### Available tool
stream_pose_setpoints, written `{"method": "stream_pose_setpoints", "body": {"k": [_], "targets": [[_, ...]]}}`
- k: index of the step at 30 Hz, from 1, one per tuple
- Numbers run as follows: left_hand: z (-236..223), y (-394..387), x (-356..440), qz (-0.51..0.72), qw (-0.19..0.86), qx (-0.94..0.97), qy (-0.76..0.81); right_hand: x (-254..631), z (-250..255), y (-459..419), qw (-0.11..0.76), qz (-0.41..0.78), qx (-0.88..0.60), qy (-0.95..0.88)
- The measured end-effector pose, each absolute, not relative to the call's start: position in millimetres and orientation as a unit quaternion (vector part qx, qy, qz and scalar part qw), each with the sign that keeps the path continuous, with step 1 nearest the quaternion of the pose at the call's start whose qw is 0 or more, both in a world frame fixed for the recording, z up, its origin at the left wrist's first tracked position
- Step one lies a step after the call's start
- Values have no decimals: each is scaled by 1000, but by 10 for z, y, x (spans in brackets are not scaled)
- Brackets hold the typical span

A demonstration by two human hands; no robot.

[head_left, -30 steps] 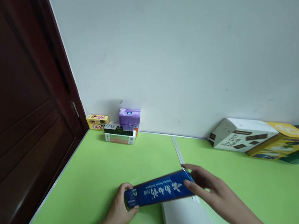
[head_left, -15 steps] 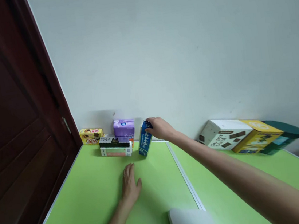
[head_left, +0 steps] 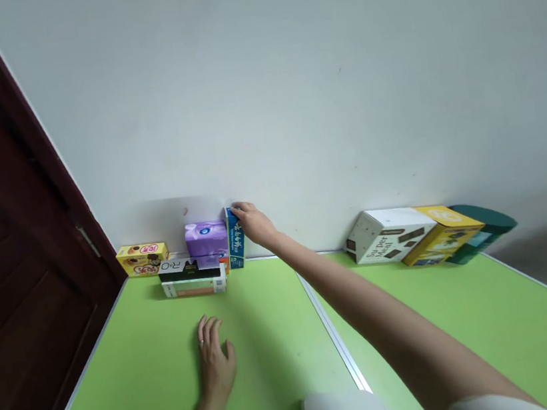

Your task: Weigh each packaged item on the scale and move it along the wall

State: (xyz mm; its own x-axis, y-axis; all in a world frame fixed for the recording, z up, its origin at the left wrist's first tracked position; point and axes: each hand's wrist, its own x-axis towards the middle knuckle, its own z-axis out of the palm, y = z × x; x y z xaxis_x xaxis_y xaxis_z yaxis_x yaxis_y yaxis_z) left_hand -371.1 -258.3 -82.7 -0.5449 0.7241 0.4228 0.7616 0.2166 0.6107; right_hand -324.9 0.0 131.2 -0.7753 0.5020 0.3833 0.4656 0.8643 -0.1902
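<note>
My right hand [head_left: 251, 222] reaches far across the green table [head_left: 271, 340] and grips the top of a long blue box [head_left: 235, 243] with white lettering. The box stands upright against the white wall, right beside a purple tissue pack [head_left: 206, 239]. My left hand [head_left: 214, 360] lies flat on the table with its fingers spread, holding nothing.
At the back left are a yellow snack box [head_left: 142, 259] and a stack of flat black-and-white boxes [head_left: 193, 277]. At the back right lie a white carton [head_left: 387, 236], a yellow box [head_left: 441, 233] and a dark green item [head_left: 486, 229]. A dark wooden door [head_left: 16, 279] stands at the left.
The blue box, held low in both hands, was carried by my right hand to the back wall and stood upright beside the purple pack. My left hand let go and lies flat.
</note>
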Motion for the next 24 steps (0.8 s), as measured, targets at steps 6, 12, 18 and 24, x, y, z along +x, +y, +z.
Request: {"method": "stream_pose_setpoints", "body": {"k": [6, 12, 18, 24], "targets": [[-803, -2565, -3717, -395, 19, -479, -784, -3300, 1208, 41, 240, 31, -255, -936], [-761, -2565, -3714, -393, 22, -479, -785, -3254, 1245, 11, 229, 25, -242, -943], [-806, -2559, -3751, -368, 21, -488, -791, -3109, 1326, -54, 212, 28, -239, -947], [-871, -2542, -3768, -362, 30, -496, -789, -3088, 1414, -104, 210, 45, -270, -939]]}}
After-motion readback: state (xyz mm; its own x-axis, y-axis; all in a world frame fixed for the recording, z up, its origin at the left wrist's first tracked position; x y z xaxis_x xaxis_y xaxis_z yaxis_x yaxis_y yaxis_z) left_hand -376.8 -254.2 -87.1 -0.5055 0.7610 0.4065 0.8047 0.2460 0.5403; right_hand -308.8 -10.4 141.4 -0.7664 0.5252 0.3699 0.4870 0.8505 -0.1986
